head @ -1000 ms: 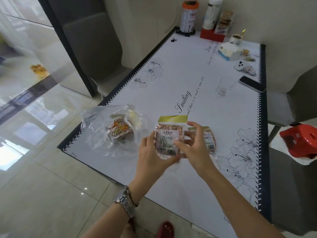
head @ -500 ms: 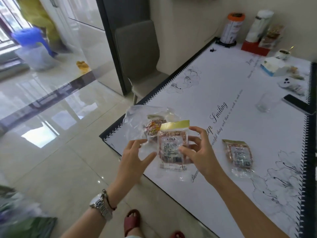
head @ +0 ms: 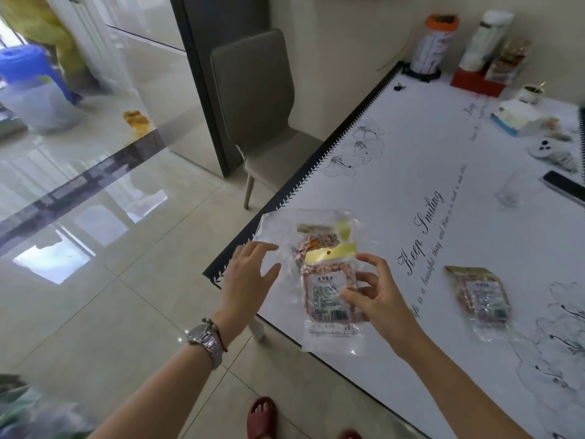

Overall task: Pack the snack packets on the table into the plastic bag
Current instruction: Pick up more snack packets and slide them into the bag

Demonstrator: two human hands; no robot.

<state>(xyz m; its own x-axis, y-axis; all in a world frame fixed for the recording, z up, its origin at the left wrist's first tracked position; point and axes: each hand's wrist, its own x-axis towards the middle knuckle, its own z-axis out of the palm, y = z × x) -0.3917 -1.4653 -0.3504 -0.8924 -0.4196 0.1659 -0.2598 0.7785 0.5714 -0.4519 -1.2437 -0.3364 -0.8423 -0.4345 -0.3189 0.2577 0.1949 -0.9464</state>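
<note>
Now my right hand (head: 376, 299) pinches a snack packet (head: 329, 296); left hand (head: 250, 277) spread, reaching to open the plastic bag (head: 275, 226) at the table's (head: 411, 172) near-left corner.

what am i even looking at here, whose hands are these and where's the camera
The camera sits on a person's head, looking down at their own two bare hands; there is no machine. The right hand pinches a clear snack packet with a gold top strip above the table. The left hand, with a watch on its wrist, is open and reaching toward a clear plastic bag lying at the table's corner, which already holds snacks. Another packet lies flat on the table, farther right. A drinking glass and a phone lie beyond.
</note>
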